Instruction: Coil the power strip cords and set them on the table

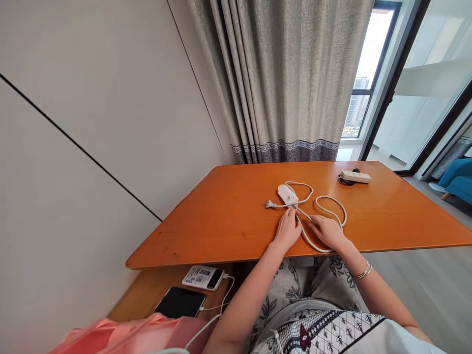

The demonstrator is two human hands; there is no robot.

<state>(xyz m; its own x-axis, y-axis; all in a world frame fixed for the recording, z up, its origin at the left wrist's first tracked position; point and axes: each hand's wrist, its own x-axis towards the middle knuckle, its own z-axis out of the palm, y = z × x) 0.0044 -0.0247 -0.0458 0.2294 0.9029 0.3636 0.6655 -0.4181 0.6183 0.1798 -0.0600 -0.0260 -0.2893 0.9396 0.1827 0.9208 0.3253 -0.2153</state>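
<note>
A white cord (330, 202) lies in loops on the orange wooden table (221, 221), with a small white socket block (287, 194) at one end and a plug (269, 204) lying to its left. My left hand (288, 228) pinches the cord just below the socket block. My right hand (326, 231) rests on the cord's loop near the table's front edge, fingers curled over it.
A second white power strip (356, 176) sits at the table's far right beside a dark coiled cable. Below the table's left, a bench holds a dark phone (180, 302), a white power bank (203, 277) and pink cloth (129, 337). A grey curtain (283, 78) hangs behind.
</note>
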